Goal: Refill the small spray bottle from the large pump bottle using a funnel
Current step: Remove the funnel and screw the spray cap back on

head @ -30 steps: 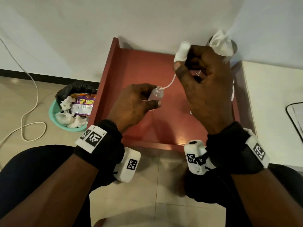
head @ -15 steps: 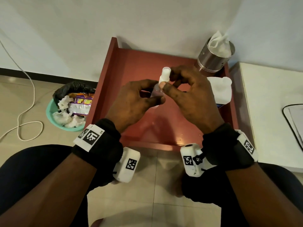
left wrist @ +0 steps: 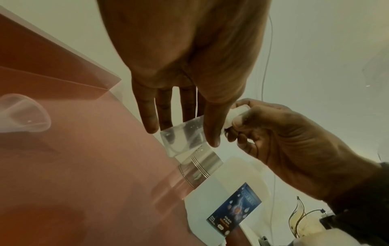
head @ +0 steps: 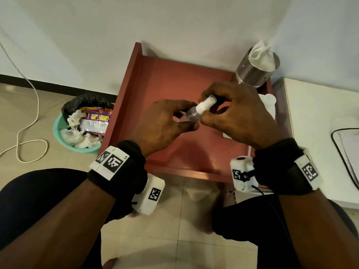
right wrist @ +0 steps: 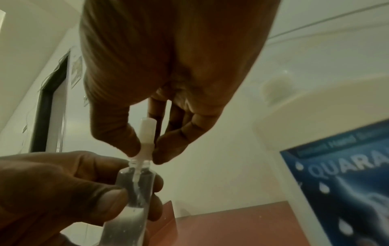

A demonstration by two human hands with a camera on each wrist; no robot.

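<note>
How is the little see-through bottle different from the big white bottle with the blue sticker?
The small spray bottle is clear and slim; the large bottle is white, wide and labelled. The small one is held up by the left hand while the right hand pinches its white spray top; the large one stands untouched on the red table. Both are plastic.

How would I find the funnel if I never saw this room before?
Look at the red table against the wall. The funnel lies on its side there, apart from both hands. It is the only clear cone; the spray bottle is a tube held in the left hand.
</note>
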